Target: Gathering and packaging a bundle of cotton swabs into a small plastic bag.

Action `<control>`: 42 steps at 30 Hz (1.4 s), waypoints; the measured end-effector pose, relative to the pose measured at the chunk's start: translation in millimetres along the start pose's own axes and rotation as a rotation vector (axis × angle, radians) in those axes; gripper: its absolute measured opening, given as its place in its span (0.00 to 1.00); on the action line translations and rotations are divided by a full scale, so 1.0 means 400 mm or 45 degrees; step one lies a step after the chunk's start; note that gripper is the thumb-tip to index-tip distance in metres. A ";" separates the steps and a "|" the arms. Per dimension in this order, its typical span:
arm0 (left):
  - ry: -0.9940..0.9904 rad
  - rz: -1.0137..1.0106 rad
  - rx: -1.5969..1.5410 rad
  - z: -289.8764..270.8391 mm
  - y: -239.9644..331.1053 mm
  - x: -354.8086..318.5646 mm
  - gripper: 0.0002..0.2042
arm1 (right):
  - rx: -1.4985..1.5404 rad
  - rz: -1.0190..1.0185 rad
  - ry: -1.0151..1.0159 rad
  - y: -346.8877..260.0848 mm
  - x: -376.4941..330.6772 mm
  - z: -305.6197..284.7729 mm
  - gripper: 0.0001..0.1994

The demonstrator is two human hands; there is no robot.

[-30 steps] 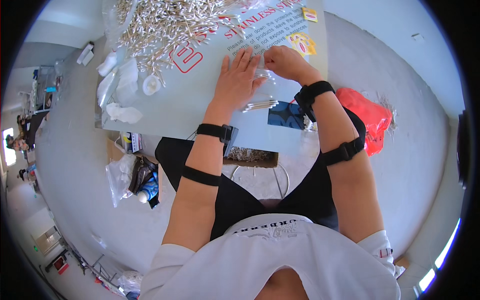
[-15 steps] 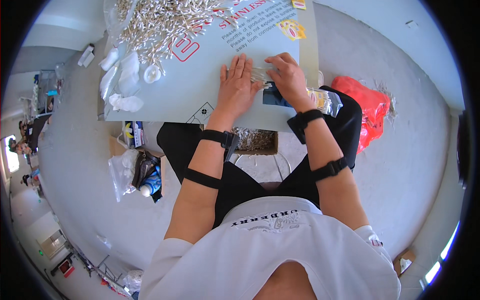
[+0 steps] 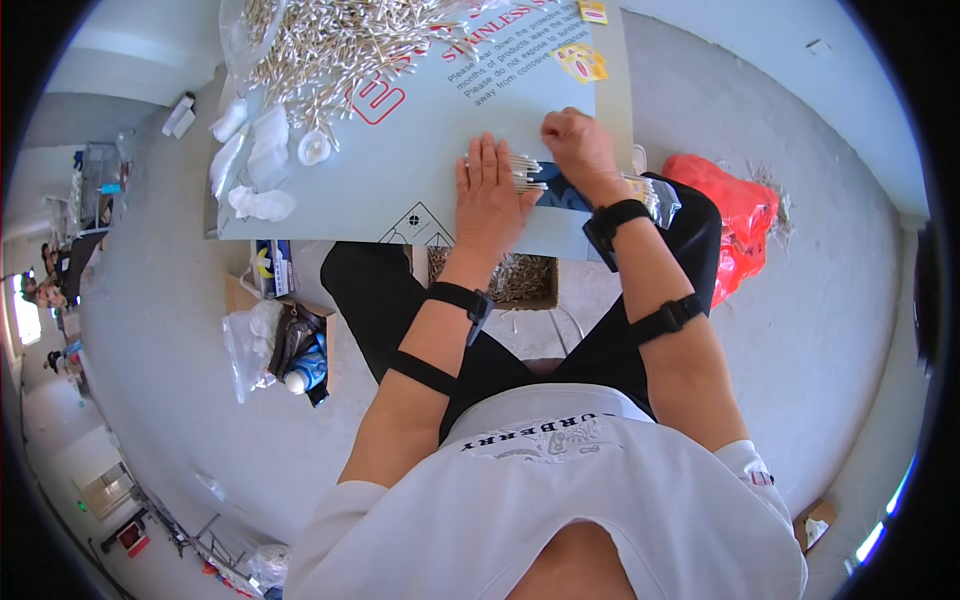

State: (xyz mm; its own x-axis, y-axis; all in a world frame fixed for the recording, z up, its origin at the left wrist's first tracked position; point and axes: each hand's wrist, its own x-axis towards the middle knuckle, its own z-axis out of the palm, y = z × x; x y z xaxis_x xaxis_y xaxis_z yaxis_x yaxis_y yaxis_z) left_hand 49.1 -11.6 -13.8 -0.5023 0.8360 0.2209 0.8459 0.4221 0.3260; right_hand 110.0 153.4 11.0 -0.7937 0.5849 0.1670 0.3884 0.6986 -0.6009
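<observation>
White-tipped swabs (image 3: 528, 172) lie in a small row near the upper middle of the head view, partly under the person's left hand (image 3: 490, 195), its fingers stretched flat and nearly side by side. To its right, the right hand (image 3: 580, 143) curls inward beside a dark blue patch (image 3: 563, 192); I cannot tell whether those fingers grip anything. Swabs also form a big heap (image 3: 330, 45) at upper left.
</observation>
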 end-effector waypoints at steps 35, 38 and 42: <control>0.228 -0.285 -1.023 -0.027 -0.087 0.042 0.18 | -0.097 -0.206 0.151 -0.085 -0.209 0.047 0.06; 0.254 -0.247 -0.995 -0.025 -0.093 0.040 0.19 | -0.003 -0.124 0.081 -0.075 -0.187 0.032 0.05; 0.228 -0.278 -1.006 -0.033 -0.092 0.039 0.18 | -0.044 -0.143 0.097 -0.059 -0.122 -0.011 0.04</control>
State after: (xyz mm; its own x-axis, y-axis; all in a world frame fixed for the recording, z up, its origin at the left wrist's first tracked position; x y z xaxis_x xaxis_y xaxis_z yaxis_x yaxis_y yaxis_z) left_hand 7.9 -18.6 -10.2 -0.7175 0.6675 0.1988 0.3852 0.1425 0.9118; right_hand 141.6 110.4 20.4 -0.7959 0.5306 0.2916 0.3159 0.7747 -0.5477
